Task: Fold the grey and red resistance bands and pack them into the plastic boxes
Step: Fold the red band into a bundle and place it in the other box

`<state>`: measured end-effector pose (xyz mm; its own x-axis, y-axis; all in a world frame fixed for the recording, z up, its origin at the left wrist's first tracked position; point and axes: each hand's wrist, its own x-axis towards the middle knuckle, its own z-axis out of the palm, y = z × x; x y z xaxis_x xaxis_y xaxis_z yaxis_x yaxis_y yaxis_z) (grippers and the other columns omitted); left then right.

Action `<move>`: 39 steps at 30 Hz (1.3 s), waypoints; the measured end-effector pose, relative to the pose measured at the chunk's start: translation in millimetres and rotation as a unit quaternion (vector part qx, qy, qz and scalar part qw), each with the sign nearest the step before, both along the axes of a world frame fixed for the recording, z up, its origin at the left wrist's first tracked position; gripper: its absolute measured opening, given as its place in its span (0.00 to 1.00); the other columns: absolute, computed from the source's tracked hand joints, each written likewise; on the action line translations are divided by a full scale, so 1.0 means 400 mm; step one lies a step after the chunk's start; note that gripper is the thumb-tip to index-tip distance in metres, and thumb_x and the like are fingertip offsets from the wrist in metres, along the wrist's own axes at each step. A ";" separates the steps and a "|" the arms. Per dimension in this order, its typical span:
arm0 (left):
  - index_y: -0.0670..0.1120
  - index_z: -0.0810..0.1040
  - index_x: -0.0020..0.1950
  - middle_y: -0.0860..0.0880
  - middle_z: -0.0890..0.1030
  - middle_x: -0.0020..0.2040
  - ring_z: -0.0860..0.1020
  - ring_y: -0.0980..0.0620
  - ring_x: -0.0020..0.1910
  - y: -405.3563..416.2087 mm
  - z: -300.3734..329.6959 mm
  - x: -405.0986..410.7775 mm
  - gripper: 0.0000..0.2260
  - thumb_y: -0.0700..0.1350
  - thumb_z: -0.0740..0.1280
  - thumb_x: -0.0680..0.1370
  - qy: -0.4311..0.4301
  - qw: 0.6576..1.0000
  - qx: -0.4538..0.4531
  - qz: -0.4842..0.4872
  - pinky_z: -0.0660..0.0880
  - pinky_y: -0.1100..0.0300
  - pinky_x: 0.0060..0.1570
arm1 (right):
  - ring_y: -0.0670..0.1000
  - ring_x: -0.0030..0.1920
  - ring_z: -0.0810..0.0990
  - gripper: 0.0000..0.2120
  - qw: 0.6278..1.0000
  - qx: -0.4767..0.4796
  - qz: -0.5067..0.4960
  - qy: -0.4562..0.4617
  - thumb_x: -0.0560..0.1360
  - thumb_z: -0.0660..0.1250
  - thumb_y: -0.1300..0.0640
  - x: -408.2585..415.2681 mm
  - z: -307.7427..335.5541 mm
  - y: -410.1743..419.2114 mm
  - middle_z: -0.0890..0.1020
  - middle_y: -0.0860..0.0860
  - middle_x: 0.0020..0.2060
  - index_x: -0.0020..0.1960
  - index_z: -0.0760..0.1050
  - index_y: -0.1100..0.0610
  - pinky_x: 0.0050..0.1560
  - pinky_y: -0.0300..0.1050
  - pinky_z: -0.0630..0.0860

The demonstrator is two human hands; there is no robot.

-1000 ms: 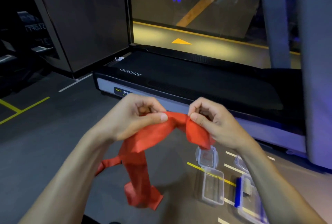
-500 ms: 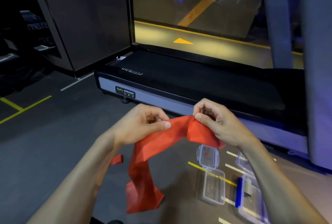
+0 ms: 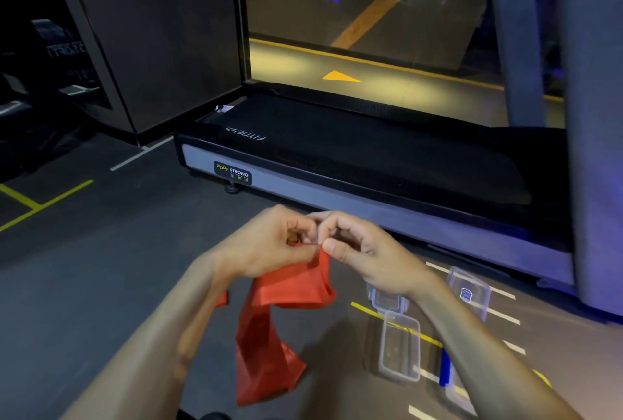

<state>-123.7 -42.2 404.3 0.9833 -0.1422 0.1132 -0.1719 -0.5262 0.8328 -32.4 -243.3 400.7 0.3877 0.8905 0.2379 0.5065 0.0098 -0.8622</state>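
Observation:
The red resistance band (image 3: 269, 328) hangs in a fold from both hands, its long tail trailing down to the floor. My left hand (image 3: 269, 244) pinches the band's top edge between thumb and fingers. My right hand (image 3: 364, 251) pinches the same edge right beside it, so the fingertips of the two hands meet. An open clear plastic box (image 3: 399, 348) lies on the floor to the right of the band, its lid hinged back under my right wrist. A second clear box with a blue clasp (image 3: 448, 372) lies farther right, mostly hidden by my right forearm. No grey band is in view.
A black and grey treadmill deck (image 3: 337, 156) crosses the floor just beyond my hands. Another clear lid with a blue sticker (image 3: 468, 291) lies near the treadmill's base. A thick grey pillar (image 3: 593, 116) stands at the right. Yellow and white lines mark the dark floor.
My hands have come together, bringing the two pinched parts of the band's edge side by side. The stretch of band between them now hangs doubled below my hands.

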 end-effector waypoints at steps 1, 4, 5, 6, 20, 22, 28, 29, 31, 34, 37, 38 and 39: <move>0.47 0.79 0.38 0.45 0.78 0.35 0.73 0.56 0.37 -0.003 0.005 -0.004 0.08 0.43 0.73 0.76 -0.008 1.000 0.003 0.005 0.75 0.47 0.42 | 0.51 0.63 0.79 0.03 1.000 -0.004 -0.002 0.003 0.83 0.63 0.62 -0.001 0.000 0.003 0.80 0.55 0.61 0.52 0.74 0.61 0.64 0.51 0.74; 0.45 0.82 0.40 0.45 0.82 0.37 0.76 0.56 0.36 -0.005 0.015 -0.015 0.06 0.41 0.74 0.77 -0.023 0.999 0.008 0.021 0.76 0.50 0.42 | 0.53 0.44 0.75 0.04 1.000 -0.013 -0.009 -0.003 0.84 0.63 0.58 -0.003 0.009 0.002 0.77 0.54 0.45 0.53 0.74 0.60 0.50 0.46 0.72; 0.46 0.82 0.41 0.47 0.83 0.37 0.77 0.55 0.35 -0.008 0.018 -0.018 0.05 0.42 0.74 0.77 -0.033 0.999 0.019 0.029 0.76 0.52 0.42 | 0.51 0.43 0.73 0.04 1.000 -0.016 -0.009 -0.011 0.84 0.63 0.58 -0.002 0.013 0.001 0.76 0.52 0.43 0.53 0.74 0.59 0.48 0.44 0.71; 0.47 0.83 0.41 0.49 0.83 0.36 0.79 0.54 0.35 -0.010 0.020 -0.021 0.05 0.43 0.75 0.77 -0.047 0.998 0.034 0.038 0.77 0.53 0.42 | 0.49 0.43 0.73 0.04 0.999 -0.020 -0.010 -0.022 0.84 0.64 0.58 -0.001 0.016 -0.001 0.76 0.52 0.42 0.53 0.74 0.58 0.48 0.43 0.71; 0.42 0.85 0.49 0.46 0.86 0.45 0.82 0.56 0.45 0.023 -0.018 -0.022 0.04 0.42 0.73 0.78 0.085 0.994 -0.055 -0.030 0.78 0.59 0.52 | 0.49 0.42 0.77 0.05 0.997 -0.048 -0.028 -0.056 0.82 0.67 0.60 0.023 0.088 -0.045 0.80 0.48 0.42 0.49 0.77 0.52 0.46 0.49 0.75; 0.43 0.85 0.48 0.43 0.86 0.45 0.82 0.54 0.44 0.022 -0.017 -0.021 0.04 0.43 0.74 0.78 0.078 0.994 -0.068 -0.024 0.78 0.55 0.52 | 0.48 0.42 0.77 0.05 0.997 -0.049 -0.034 -0.057 0.82 0.67 0.61 0.029 0.087 -0.051 0.80 0.47 0.41 0.49 0.77 0.52 0.46 0.47 0.75; 0.51 0.84 0.44 0.37 0.84 0.44 0.80 0.52 0.43 0.012 -0.008 -0.021 0.03 0.44 0.74 0.77 0.045 0.990 -0.129 -0.032 0.76 0.58 0.49 | 0.45 0.43 0.77 0.05 0.998 -0.023 -0.042 -0.046 0.82 0.67 0.64 0.044 0.081 -0.068 0.80 0.46 0.42 0.49 0.77 0.56 0.48 0.41 0.73; 0.51 0.85 0.44 0.38 0.84 0.43 0.79 0.52 0.43 0.011 -0.006 -0.021 0.03 0.44 0.74 0.77 0.041 0.990 -0.134 -0.031 0.76 0.58 0.48 | 0.45 0.43 0.77 0.04 0.998 -0.018 -0.043 -0.044 0.82 0.66 0.64 0.046 0.081 -0.070 0.80 0.46 0.42 0.49 0.77 0.57 0.48 0.40 0.73; 0.51 0.85 0.44 0.42 0.83 0.42 0.78 0.52 0.43 0.009 -0.004 -0.019 0.03 0.45 0.73 0.78 0.038 0.990 -0.137 -0.025 0.75 0.56 0.48 | 0.44 0.43 0.77 0.04 0.998 -0.009 -0.043 -0.037 0.82 0.66 0.63 0.049 0.079 -0.074 0.80 0.45 0.42 0.49 0.77 0.57 0.47 0.39 0.73; 0.50 0.84 0.44 0.48 0.84 0.42 0.79 0.55 0.43 0.006 -0.001 -0.018 0.05 0.44 0.72 0.80 0.033 0.993 -0.116 -0.015 0.75 0.58 0.48 | 0.44 0.42 0.76 0.03 0.998 -0.008 -0.048 -0.029 0.82 0.66 0.63 0.050 0.075 -0.080 0.79 0.45 0.41 0.50 0.77 0.57 0.46 0.37 0.72; 0.49 0.83 0.44 0.51 0.84 0.42 0.80 0.57 0.43 0.007 0.003 -0.019 0.05 0.45 0.70 0.80 0.034 0.995 -0.090 -0.009 0.77 0.59 0.48 | 0.45 0.41 0.76 0.03 0.998 -0.016 -0.052 -0.023 0.82 0.66 0.62 0.049 0.064 -0.082 0.79 0.46 0.41 0.50 0.77 0.58 0.45 0.37 0.72; 0.50 0.83 0.44 0.51 0.84 0.42 0.80 0.57 0.43 0.007 0.003 -0.019 0.06 0.46 0.70 0.80 0.035 0.996 -0.085 -0.007 0.77 0.59 0.48 | 0.45 0.42 0.76 0.03 0.998 -0.018 -0.052 -0.021 0.82 0.66 0.62 0.048 0.061 -0.082 0.79 0.47 0.41 0.50 0.77 0.58 0.45 0.37 0.72; 0.51 0.83 0.43 0.51 0.84 0.42 0.80 0.57 0.43 0.009 0.003 -0.019 0.06 0.46 0.70 0.80 0.035 0.996 -0.079 -0.005 0.77 0.58 0.47 | 0.45 0.42 0.76 0.03 0.998 -0.019 -0.052 -0.020 0.82 0.66 0.62 0.048 0.059 -0.083 0.79 0.49 0.41 0.50 0.77 0.59 0.45 0.37 0.72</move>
<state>-131.3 -38.8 405.5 0.9883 -0.1370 0.0666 -0.1152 -0.3864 0.9151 -13.3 -276.4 424.3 0.4690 0.8549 0.2219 0.5377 -0.0771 -0.8396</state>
